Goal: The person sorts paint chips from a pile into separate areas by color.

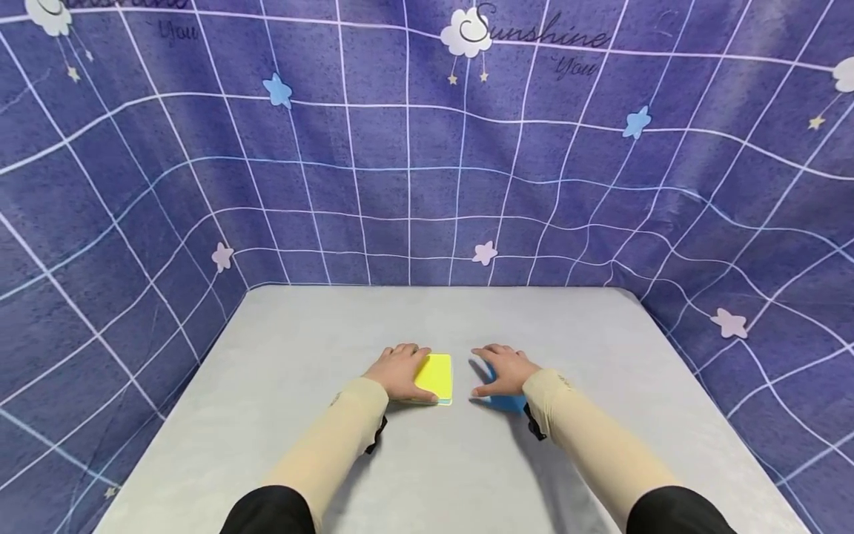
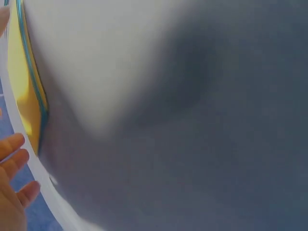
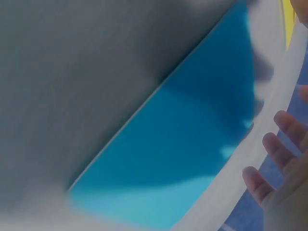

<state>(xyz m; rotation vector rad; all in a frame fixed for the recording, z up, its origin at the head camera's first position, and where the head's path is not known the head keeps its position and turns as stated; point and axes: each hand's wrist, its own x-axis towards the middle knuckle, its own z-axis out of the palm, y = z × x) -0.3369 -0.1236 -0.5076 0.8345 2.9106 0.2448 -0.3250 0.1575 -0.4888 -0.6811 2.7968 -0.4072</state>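
A flat yellow square with rounded corners (image 1: 435,377) lies on the white table; its edge shows yellow and teal layers, like stacked cards. My left hand (image 1: 400,372) spreads over its left part, thumb along the near edge and fingers toward the far side. In the left wrist view the fingers (image 2: 13,145) are spread and stand apart from the stack (image 2: 26,82). To the right, a thin blue sheet (image 3: 163,130) lies flat, mostly hidden in the head view beneath my right hand (image 1: 507,371). That hand hovers with fingers extended and thumb apart, gripping nothing.
The white table (image 1: 320,311) has rounded far corners. A blue-purple curtain (image 1: 427,193) with white grid lines, stars and clouds hangs behind it and along both sides. A strip of tabletop separates the yellow stack from the blue sheet.
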